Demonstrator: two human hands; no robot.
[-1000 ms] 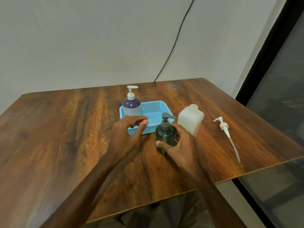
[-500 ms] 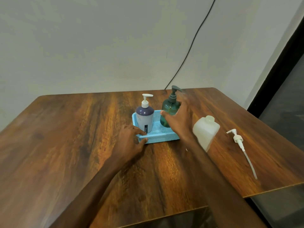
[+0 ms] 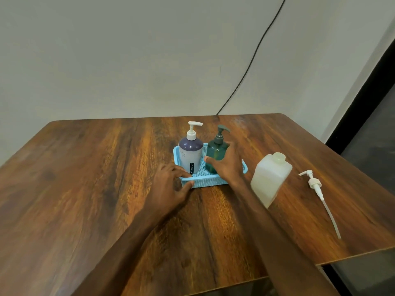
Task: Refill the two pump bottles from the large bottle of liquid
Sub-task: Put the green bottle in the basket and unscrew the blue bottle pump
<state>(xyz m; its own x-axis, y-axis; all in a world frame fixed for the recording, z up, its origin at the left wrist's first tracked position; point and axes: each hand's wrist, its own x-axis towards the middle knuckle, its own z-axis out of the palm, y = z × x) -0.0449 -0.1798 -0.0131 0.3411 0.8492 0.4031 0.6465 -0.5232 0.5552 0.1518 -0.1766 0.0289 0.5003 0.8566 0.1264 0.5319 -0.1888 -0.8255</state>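
A purple-and-white pump bottle [image 3: 190,155] and a green pump bottle [image 3: 215,151] stand upright side by side in a blue mesh basket [image 3: 210,182] at the table's middle. My right hand [image 3: 227,165] curls round the green bottle's right side, thumb in front and fingers behind. My left hand [image 3: 171,184] holds the basket's front left corner, fingers on the rim and thumb against the front wall. The large whitish bottle [image 3: 270,178] stands uncapped just right of the basket, close to my right forearm.
A loose white pump head with its long tube [image 3: 320,195] lies on the wooden table [image 3: 85,189] to the right of the large bottle. The table's right and near edges are close. A black cable [image 3: 254,54] runs down the wall behind.
My right hand carried the green bottle from the table in front of the basket up and into the basket beside the purple one. My left hand settled on the basket's front corner.
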